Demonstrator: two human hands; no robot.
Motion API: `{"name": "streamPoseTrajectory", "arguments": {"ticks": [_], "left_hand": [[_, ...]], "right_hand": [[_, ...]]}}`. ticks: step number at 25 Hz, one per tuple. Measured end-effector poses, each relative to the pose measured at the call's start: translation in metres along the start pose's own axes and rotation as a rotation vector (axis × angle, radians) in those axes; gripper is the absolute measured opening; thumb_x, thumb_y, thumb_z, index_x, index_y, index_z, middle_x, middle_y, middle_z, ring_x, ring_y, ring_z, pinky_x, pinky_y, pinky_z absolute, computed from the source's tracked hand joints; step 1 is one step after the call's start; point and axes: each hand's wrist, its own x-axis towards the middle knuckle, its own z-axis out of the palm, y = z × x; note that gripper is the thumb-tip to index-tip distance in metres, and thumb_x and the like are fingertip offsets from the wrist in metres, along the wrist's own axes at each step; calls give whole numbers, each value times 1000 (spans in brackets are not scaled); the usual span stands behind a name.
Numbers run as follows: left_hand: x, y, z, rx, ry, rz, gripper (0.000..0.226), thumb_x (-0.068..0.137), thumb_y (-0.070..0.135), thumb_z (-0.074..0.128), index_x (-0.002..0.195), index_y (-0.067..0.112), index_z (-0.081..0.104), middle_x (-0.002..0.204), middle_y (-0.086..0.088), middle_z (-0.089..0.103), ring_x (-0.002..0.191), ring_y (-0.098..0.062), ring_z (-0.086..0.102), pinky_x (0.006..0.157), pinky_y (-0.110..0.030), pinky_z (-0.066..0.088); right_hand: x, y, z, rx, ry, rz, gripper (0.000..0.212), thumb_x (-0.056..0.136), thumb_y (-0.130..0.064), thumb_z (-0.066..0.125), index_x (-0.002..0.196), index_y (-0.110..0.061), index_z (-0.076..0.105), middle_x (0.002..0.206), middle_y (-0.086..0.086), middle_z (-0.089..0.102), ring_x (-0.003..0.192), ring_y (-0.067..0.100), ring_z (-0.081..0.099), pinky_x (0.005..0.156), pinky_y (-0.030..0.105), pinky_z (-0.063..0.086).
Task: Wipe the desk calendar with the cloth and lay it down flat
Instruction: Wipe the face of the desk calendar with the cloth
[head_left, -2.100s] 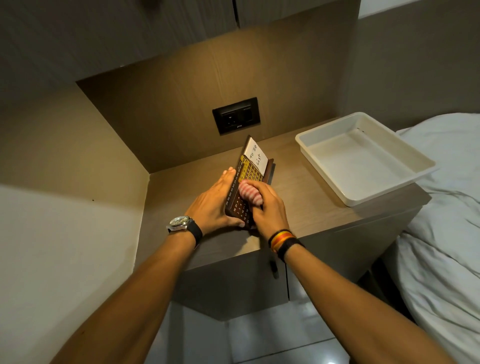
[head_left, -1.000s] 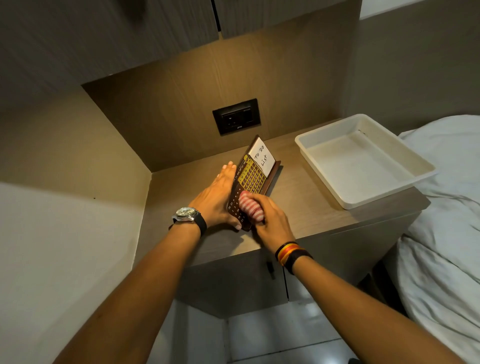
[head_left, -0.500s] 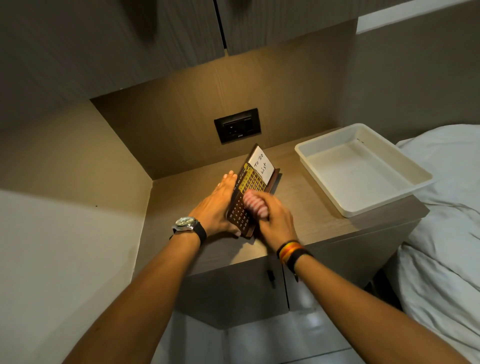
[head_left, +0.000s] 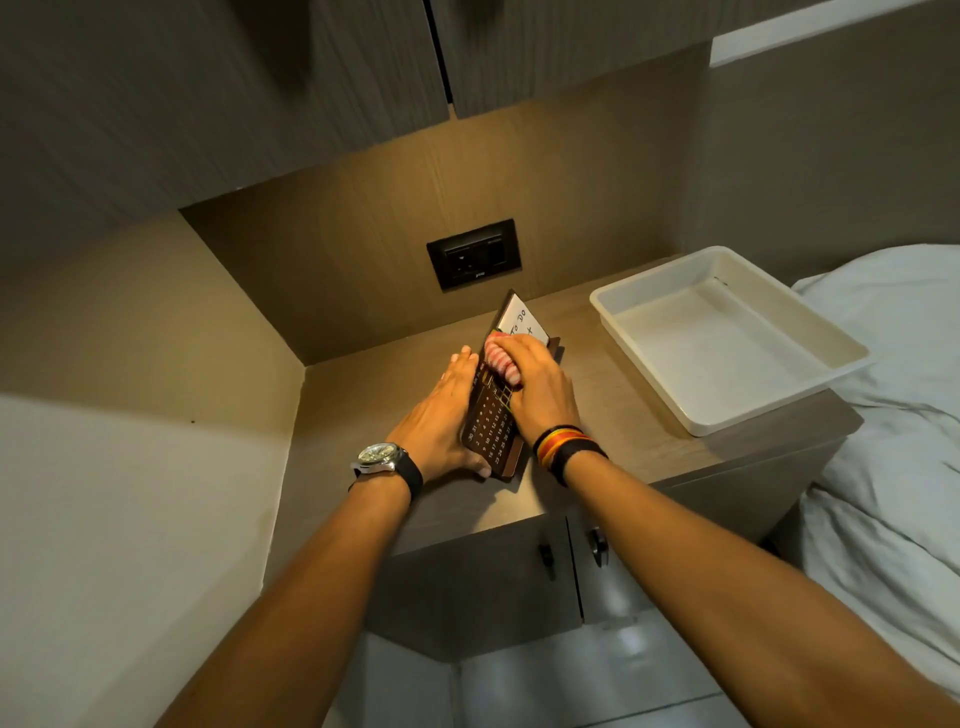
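A dark brown desk calendar (head_left: 491, 428) with white date numbers and a white "To Do" note at its far end stands tilted on the wooden bedside cabinet top (head_left: 613, 415). My left hand (head_left: 441, 415) lies flat against the calendar's left side, thumb under its near corner, steadying it. My right hand (head_left: 535, 384) presses a bunched pink-and-white striped cloth (head_left: 501, 361) on the upper part of the calendar face, just below the note.
A white plastic tray (head_left: 727, 338) sits on the cabinet's right end, overhanging slightly. A black wall socket (head_left: 474, 253) is on the back panel. A bed with white sheets (head_left: 893, 415) lies to the right. Cabinet doors with dark knobs (head_left: 571, 553) are below.
My right hand has slid the cloth up the calendar face, from its lower half towards the note. My left hand has stayed against the calendar's side.
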Motion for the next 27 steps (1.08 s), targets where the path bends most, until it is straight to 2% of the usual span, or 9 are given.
{"name": "streamPoseTrajectory", "arguments": {"ticks": [4,6,7,10,13,17,21,25,27], "left_hand": [[-2,-2,2,-43,0,-7,158,55,39,101,165,14,-10,175,-8,-11,159,-22,-11,127,-37,9],[-3,-2,2,-30,6,0,155,59,39,100,165,14,-11,174,-8,-13,159,-22,-13,128,-40,8],[-2,-2,2,-19,7,0,155,59,38,100,164,14,-11,174,-8,-14,159,-21,-14,128,-40,7],[0,2,1,-4,-1,-4,155,58,37,100,165,15,-11,174,-6,-14,157,-18,-15,126,-38,5],[1,5,2,-8,0,-13,155,58,37,100,164,16,-10,174,-6,-13,158,-19,-13,125,-39,7],[0,4,3,7,15,-7,155,58,38,100,164,14,-9,174,-7,-12,159,-21,-11,126,-40,9],[3,6,4,11,17,-14,156,56,38,101,164,14,-10,174,-9,-12,159,-23,-11,126,-40,9],[3,3,4,22,21,-6,153,60,41,99,165,12,-9,175,-11,-10,160,-23,-10,130,-44,10],[4,5,4,36,21,-7,157,56,40,101,165,12,-9,175,-10,-11,160,-23,-10,129,-41,8]], "right_hand": [[-70,-1,17,115,-87,-79,67,93,-4,59,155,-26,46,160,0,44,145,15,43,121,31,34],[-93,14,12,128,-116,-124,67,95,-4,60,156,-27,44,161,-2,44,145,12,42,121,32,35],[-84,21,8,135,-89,-117,64,96,-2,58,155,-26,47,159,0,47,145,14,44,120,34,38],[-30,29,-7,141,15,65,56,99,0,54,151,-23,52,156,5,50,143,20,47,117,38,43],[-28,26,0,158,-31,130,63,99,2,56,154,-25,47,160,3,45,146,19,44,118,31,37],[-90,24,13,169,-95,14,70,96,0,62,157,-27,41,161,2,44,146,19,44,115,28,35],[-73,23,12,120,-41,87,68,95,1,63,156,-23,45,160,5,46,146,21,45,118,34,38],[-105,22,14,133,-118,-60,71,94,1,65,155,-29,44,159,-2,48,145,9,43,120,27,33],[-91,24,8,147,-75,-6,64,95,-1,64,152,-27,51,155,1,53,143,13,48,119,25,34]]}}
